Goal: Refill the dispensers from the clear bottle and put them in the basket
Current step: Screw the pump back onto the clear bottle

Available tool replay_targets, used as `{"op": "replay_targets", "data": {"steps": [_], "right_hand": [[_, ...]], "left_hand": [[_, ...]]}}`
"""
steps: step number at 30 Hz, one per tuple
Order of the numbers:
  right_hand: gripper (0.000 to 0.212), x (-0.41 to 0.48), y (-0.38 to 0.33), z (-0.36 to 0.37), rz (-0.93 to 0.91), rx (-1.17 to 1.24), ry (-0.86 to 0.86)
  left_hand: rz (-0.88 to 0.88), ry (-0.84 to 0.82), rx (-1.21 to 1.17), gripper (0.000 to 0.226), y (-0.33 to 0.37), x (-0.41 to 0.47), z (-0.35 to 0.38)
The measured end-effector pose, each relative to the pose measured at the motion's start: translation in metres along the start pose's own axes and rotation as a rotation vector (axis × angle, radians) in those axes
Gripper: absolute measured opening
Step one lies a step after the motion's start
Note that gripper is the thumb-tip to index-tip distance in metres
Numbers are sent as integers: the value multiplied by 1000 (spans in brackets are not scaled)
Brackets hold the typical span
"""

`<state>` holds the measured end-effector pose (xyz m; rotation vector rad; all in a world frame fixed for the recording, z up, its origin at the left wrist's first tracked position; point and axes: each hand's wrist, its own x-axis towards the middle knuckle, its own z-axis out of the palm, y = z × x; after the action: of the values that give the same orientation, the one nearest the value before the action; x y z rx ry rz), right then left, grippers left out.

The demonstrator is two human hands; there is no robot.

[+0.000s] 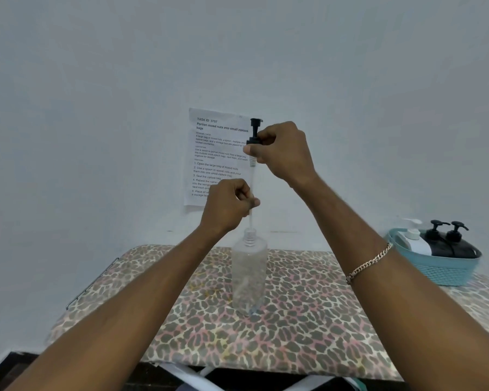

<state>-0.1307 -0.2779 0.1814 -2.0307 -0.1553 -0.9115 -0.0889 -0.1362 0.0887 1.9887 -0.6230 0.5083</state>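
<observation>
A clear bottle (249,273) stands upright and uncapped in the middle of the leopard-print table (308,320). Above its mouth hangs a black pump head (255,130) with a long clear dip tube. My right hand (283,149) grips the pump's collar. My left hand (227,204) pinches the tube lower down, just above the bottle neck; the tube's lower end reaches the mouth. At the right, a light blue basket (442,269) holds one white dispenser (415,239) and two black dispensers (449,241).
A printed task sheet (215,153) is taped to the pale wall behind the bottle. The table's front edge runs near the bottom of the view, with dark floor and white straps below it.
</observation>
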Motion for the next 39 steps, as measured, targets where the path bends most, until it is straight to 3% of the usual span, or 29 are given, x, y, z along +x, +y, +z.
{"op": "replay_targets", "data": {"steps": [7, 15, 20, 24, 30, 39], "right_hand": [[17, -17, 23, 9, 39, 30, -6], [23, -47, 52, 26, 79, 30, -63], [26, -64, 75, 34, 106, 21, -94], [29, -76, 87, 40, 137, 45, -132], [26, -87, 93, 42, 154, 145, -166], [24, -100, 109, 40, 174, 159, -236]], "left_hand": [[-2, 11, 67, 24, -19, -18, 13], [-165, -77, 125, 88, -37, -56, 22], [-246, -115, 124, 103, -48, -73, 27], [-297, -157, 146, 102, -55, -83, 32], [-316, -160, 129, 76, -68, -92, 40], [-284, -141, 110, 56, -69, -91, 45]]}}
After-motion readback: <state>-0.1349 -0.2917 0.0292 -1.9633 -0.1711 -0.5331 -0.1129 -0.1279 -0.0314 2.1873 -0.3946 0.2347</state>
